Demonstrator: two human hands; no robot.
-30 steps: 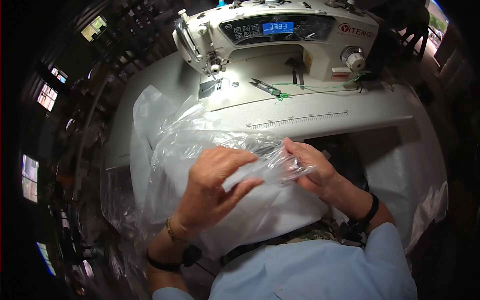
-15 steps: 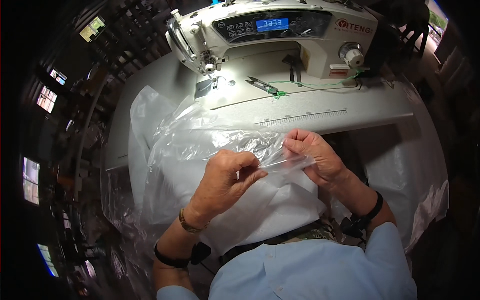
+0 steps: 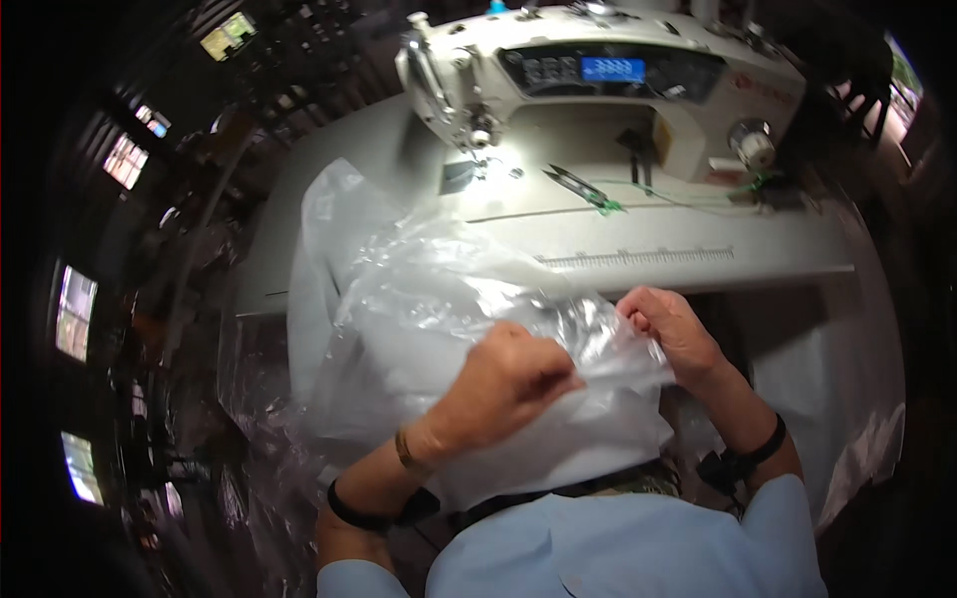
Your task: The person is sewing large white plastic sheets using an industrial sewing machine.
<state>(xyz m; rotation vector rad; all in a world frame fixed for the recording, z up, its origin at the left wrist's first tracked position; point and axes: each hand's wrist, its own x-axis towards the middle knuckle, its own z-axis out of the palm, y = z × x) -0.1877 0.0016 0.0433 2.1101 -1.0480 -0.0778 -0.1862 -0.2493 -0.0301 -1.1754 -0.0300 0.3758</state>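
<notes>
Tabletop [image 3: 698,234]: white, carries sewing machine [image 3: 598,80].
Package: clear plastic bag [image 3: 439,309], crumpled.
Left hand [image 3: 508,384]: grip closed on bag.
Right hand [image 3: 673,334]: grip pinching bag.

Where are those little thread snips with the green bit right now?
The thread snips lie on the white sewing table, just right of the sewing machine's needle, beyond the clear plastic bag that both hands hold.

Glossy, crinkled clear plastic bag [image 3: 449,299] over matt white cloth [image 3: 568,439]; smooth white table [image 3: 698,234].
</notes>
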